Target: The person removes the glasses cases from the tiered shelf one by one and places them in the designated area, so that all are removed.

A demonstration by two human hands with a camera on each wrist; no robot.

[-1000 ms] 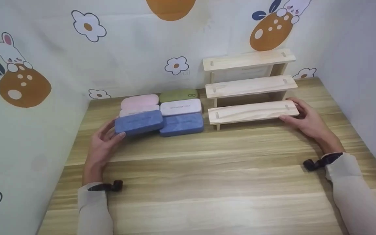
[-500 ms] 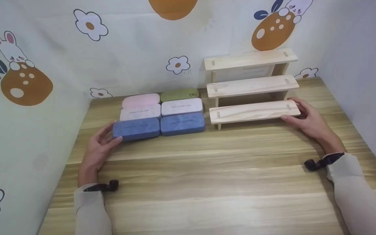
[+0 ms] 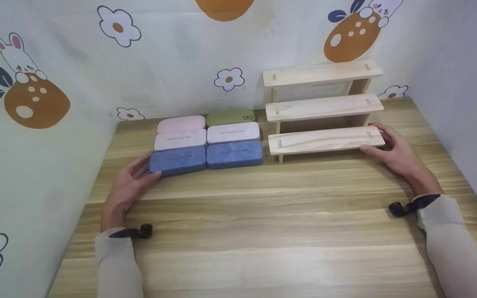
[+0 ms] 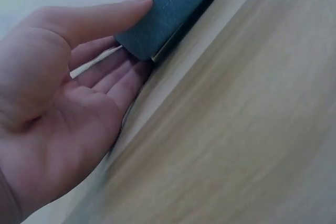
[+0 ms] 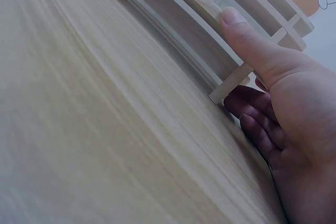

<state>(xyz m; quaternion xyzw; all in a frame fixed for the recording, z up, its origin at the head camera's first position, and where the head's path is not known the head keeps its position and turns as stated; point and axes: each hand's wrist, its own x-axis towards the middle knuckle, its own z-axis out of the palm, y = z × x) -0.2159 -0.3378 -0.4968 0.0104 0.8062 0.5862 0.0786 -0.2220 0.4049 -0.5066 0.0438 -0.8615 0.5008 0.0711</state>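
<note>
At the left end of the front row, my left hand (image 3: 128, 188) grips a blue glasses case (image 3: 178, 160), thumb on its front edge and fingers round its end. The left wrist view shows the case (image 4: 173, 11) lying on or very near the tabletop. Beside it sits a second blue glasses case (image 3: 234, 154). Farther right, my right hand (image 3: 400, 159) holds the right end of a three-tier wooden stand (image 3: 325, 140). Its thumb presses the lowest board's front edge, as the right wrist view shows too; the other fingers curl behind the end, partly hidden.
Behind the blue cases lie two pale cases (image 3: 233, 133), then a pink case (image 3: 181, 123) and a green case (image 3: 231, 118) with a glasses mark. Patterned walls (image 3: 172, 62) enclose the wooden tabletop (image 3: 263, 223) at the back and both sides.
The left blue case was raised and tilted over a pale case; my left hand has lowered it into line beside the other blue case. My right hand keeps its hold on the stand.
</note>
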